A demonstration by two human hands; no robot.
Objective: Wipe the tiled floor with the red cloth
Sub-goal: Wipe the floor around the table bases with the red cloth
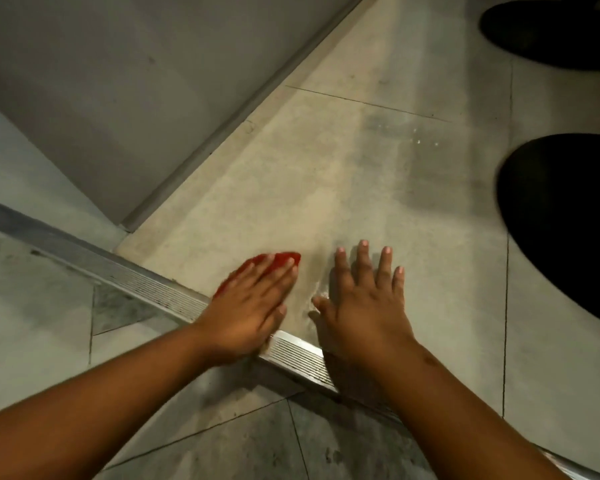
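**Wipe in progress at the threshold strip**

Landmark: the ribbed metal threshold strip (174, 299) running diagonally across the floor.

- Left hand (250, 306) lay flat on the red cloth (278, 260), fingers straight and together, pressing down, not curled round it. Palm sat right over the strip's far edge; fingers reached past it onto the beige floor tile (291, 174). My read: a flat palm spreads the load so the cloth drags evenly rather than bunching.
- Red cloth was mostly hidden under that hand. Only a wedge showed beyond the fingertips and along the hand's outer side, just past the strip, touching the tile. So the cloth was under the grip, not in it.
- Right hand (364, 306) was planted bare on the same tile, just beyond the strip, fingers spread and straight, holding nothing. Likely a brace carrying body weight while the other hand worked. Near the cloth, not touching it.
- Tile further from the strip showed a darker, damp-looking band with a few glints; I'd judge that patch already wiped or wet, can't confirm which.
- Two dark shapes (565, 230) at the far right, well away from the strip; couldn't tell what they were.
- Grey wall panel (118, 81) met the floor above the strip's left end.

Risk, as a judgement: the cloth could snag on the strip's ribs.
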